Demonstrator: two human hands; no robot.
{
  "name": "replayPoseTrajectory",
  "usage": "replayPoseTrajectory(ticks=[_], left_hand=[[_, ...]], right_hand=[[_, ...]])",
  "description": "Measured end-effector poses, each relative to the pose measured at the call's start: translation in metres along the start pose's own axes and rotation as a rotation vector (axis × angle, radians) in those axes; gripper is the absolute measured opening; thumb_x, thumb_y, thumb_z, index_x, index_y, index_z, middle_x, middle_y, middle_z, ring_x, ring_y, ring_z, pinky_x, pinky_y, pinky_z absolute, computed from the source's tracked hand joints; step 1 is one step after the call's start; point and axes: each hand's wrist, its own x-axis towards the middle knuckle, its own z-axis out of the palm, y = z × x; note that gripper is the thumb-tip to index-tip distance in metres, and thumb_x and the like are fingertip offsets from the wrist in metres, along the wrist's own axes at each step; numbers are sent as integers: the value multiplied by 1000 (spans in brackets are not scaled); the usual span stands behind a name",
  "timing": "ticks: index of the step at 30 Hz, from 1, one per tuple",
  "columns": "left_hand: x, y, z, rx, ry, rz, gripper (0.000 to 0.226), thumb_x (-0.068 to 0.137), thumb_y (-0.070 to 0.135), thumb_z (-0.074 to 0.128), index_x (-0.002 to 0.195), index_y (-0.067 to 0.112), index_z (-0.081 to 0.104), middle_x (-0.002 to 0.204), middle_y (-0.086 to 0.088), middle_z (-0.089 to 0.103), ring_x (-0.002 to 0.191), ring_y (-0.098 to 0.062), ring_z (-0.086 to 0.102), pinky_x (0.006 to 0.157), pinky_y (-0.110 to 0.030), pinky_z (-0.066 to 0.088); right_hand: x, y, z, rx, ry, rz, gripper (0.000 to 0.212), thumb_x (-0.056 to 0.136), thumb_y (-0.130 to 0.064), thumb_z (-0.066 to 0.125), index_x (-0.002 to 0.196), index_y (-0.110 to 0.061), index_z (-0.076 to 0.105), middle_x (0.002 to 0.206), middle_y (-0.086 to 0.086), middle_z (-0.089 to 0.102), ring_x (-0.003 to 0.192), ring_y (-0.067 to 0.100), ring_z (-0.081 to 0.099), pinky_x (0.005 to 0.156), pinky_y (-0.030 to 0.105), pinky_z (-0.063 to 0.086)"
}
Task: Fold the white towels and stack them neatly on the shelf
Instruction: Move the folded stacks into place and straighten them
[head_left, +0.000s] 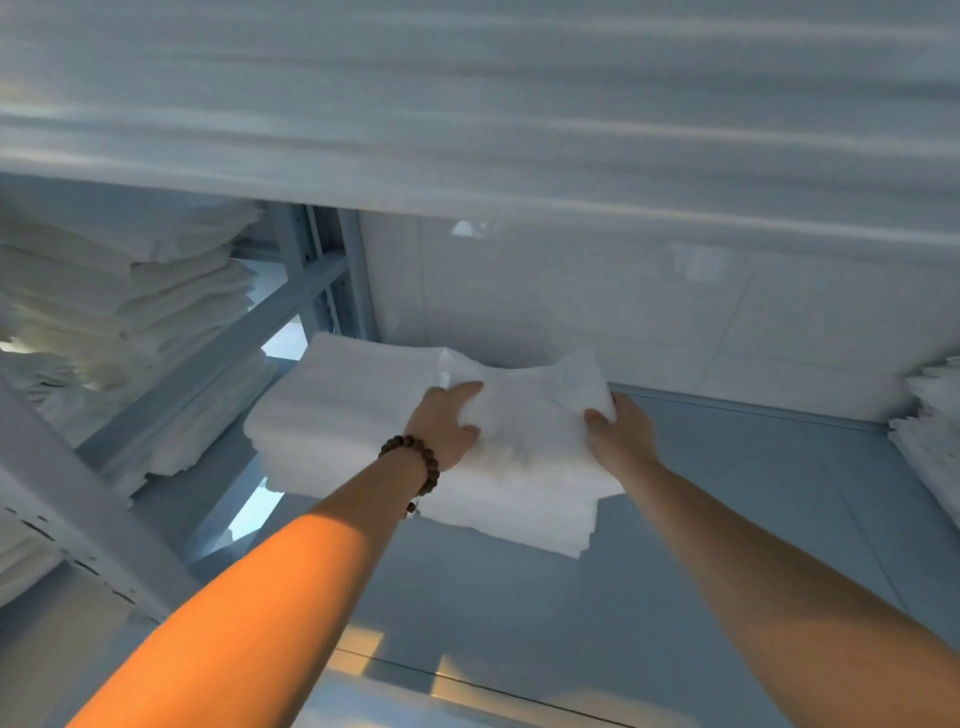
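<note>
Seen from the head camera, both arms stretch forward and slightly up into the open space of the shelf (727, 519), bare from the elbow, with the forearms coming closer together toward the hands. The left hand (447, 426) is at the left edge of a folded white towel (530, 410); one finger lies along the top of the cloth and the thumb presses into its side, so the hand grasps the towel. A bead bracelet (415, 462) sits on this wrist. The right hand (621, 431) takes the opposite, right edge: the thumb lies on top, and the other fingers are hidden behind the cloth, so it also grasps the towel. The towel is between the two hands and rests on a stack of towels (353, 415), which stands on the grey shelf board near the back wall, at the left side of this compartment. Other piles of white linen (130, 301) fill the next compartment to the left, behind a metal upright (332, 270), and one more pile (935, 431) shows at the right border. An upper shelf (467, 104) covers the top, blurred.
</note>
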Motion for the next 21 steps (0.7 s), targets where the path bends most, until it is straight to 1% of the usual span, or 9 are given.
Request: replayPoseTrajectory(ticks=[3, 7, 9, 11, 12, 14, 16, 19, 21], left_hand=[[-20, -8, 19, -56, 12, -45, 57, 85, 19, 59, 137, 38, 42, 126, -5, 40, 110, -26, 51, 86, -22, 40], [-41, -16, 37, -89, -1, -63, 59, 82, 31, 65, 136, 40, 42, 114, 2, 37, 108, -20, 49, 87, -19, 34], [-48, -20, 45, -136, -12, -104, 68, 80, 36, 67, 139, 43, 34, 118, 2, 33, 106, -20, 48, 86, -20, 35], [-51, -26, 52, -190, -18, -173, 84, 78, 40, 69, 145, 44, 18, 128, -1, 27, 103, -18, 46, 87, -22, 36], [-50, -29, 54, -218, -13, -219, 91, 77, 43, 70, 147, 42, 12, 134, -3, 26, 103, -18, 46, 89, -24, 38], [-46, -35, 56, -331, 23, -342, 101, 73, 48, 74, 148, 30, 8, 142, -7, 34, 111, -24, 49, 94, -32, 43], [-41, -41, 56, -507, 43, -494, 104, 70, 51, 76, 145, 21, 11, 136, -10, 46, 106, -27, 54, 90, -37, 47], [-37, -48, 55, -745, -60, -668, 107, 63, 57, 79, 142, 13, 20, 121, -8, 54, 101, -28, 59, 86, -42, 52], [-33, -53, 53, -839, -156, -696, 106, 51, 61, 84, 133, 8, 42, 115, -8, 65, 101, -30, 64, 90, -45, 52]], right_hand=[[-13, 24, -3, -2, -3, 33, 39, 92, -20, 53, 127, -5, 50, 125, 18, 57, 114, 33, 53, 91, 33, 41], [-25, 50, -10, -16, -14, 102, 39, 91, -21, 54, 127, -7, 48, 121, 18, 59, 110, 35, 55, 85, 33, 40], [-29, 60, -10, -10, -34, 140, 42, 90, -22, 55, 129, -10, 45, 122, 16, 59, 110, 34, 55, 84, 32, 40], [-31, 64, -10, 7, -70, 177, 46, 89, -24, 56, 132, -13, 41, 122, 15, 58, 109, 35, 56, 83, 33, 40], [-30, 64, -9, 28, -89, 200, 49, 88, -24, 56, 133, -15, 40, 121, 15, 58, 105, 34, 56, 81, 33, 41], [-27, 61, -10, 84, -125, 260, 54, 85, -23, 57, 135, -19, 37, 113, 12, 57, 93, 31, 56, 73, 30, 42], [-24, 60, -11, 128, -159, 316, 56, 82, -24, 55, 134, -21, 36, 108, 8, 54, 90, 29, 56, 70, 31, 43], [-21, 58, -11, 181, -182, 359, 50, 82, -25, 55, 129, -16, 41, 109, 10, 55, 93, 31, 56, 74, 35, 46], [-18, 57, -10, 233, -184, 379, 43, 82, -25, 55, 122, -10, 46, 106, 13, 55, 93, 32, 57, 79, 39, 50]])
